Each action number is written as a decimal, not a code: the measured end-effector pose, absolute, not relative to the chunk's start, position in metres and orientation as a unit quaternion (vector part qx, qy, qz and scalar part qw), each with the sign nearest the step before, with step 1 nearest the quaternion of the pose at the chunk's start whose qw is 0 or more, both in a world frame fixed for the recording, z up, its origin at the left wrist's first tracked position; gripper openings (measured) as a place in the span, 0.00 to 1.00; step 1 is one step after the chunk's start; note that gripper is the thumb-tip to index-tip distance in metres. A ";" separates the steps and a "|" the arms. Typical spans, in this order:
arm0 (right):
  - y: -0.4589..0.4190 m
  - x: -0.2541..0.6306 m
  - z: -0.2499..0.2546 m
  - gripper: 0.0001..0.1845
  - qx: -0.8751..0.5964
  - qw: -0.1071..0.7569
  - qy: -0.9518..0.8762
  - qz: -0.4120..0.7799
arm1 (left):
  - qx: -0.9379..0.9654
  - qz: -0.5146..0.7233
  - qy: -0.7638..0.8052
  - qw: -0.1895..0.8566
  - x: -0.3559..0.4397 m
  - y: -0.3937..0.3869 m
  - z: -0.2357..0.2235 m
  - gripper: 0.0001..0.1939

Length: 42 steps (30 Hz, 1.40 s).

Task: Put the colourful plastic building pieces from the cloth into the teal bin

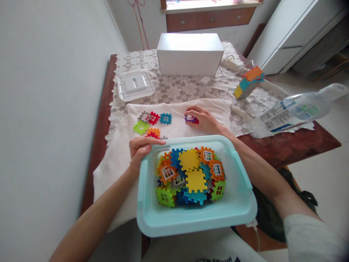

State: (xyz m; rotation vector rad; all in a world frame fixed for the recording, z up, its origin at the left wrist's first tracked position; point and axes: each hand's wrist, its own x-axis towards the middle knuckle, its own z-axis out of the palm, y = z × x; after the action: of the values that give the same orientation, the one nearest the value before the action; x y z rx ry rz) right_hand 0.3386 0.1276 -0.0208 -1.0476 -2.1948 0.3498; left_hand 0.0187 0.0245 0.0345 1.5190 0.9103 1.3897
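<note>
Tub: pale blue tub (240,203) nearest the person, heaped with interlocking tiles (191,174), too many to count.
Left hand: left hand (140,147) grips the tub's far-left rim, fingers curled over it.
Right hand: right hand (203,118) beyond the tub, fingers closed around one purple-and-red tile (191,119).
Loose tiles: six or so tiles (152,123) left of that hand, nearer the left hand.
Far worktop: one white box (190,54), beyond the tub.

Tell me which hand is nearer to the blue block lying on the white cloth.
Right. The right hand rests on the cloth just right of the blue block, fingers on a purple block. The left hand grips the tub rim, nearer the camera.
</note>
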 end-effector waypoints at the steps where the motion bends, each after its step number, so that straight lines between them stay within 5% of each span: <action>1: 0.128 0.339 -0.020 0.15 -0.401 0.353 -0.834 0.135 | 0.608 0.559 0.361 0.432 0.019 0.024 0.035 0.17; 11: 0.118 0.346 0.007 0.19 -0.404 0.455 -0.788 0.100 | 0.610 0.559 0.332 0.453 0.019 0.027 0.035 0.16; 16: 0.126 0.352 0.000 0.15 -0.380 0.325 -0.856 0.133 | 0.613 0.558 0.341 0.443 0.019 0.027 0.037 0.17; 20: 0.128 0.349 -0.012 0.21 -0.386 0.243 -0.880 0.134 | 0.610 0.557 0.347 0.444 0.020 0.027 0.037 0.17; 26: 0.126 0.355 0.002 0.16 -0.390 0.220 -0.889 0.100 | 0.614 0.567 0.330 0.439 0.020 0.027 0.037 0.16; 33: 0.120 0.361 0.017 0.13 -0.428 0.099 -0.893 0.095 | 0.629 0.564 0.299 0.443 0.021 0.029 0.040 0.15; 39: 0.112 0.363 0.025 0.24 -0.454 0.082 -0.876 0.141 | 0.636 0.561 0.300 0.436 0.018 0.030 0.036 0.16; 42: 0.111 0.364 0.028 0.18 -0.453 0.073 -0.872 0.167 | 0.635 0.561 0.300 0.439 0.018 0.029 0.035 0.17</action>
State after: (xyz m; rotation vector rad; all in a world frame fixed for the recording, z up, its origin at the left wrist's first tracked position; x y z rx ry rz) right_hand 0.3644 0.1111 0.0278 -1.3612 -2.6196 0.5027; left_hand 0.0179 0.0288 0.0346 1.5780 0.7446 1.3928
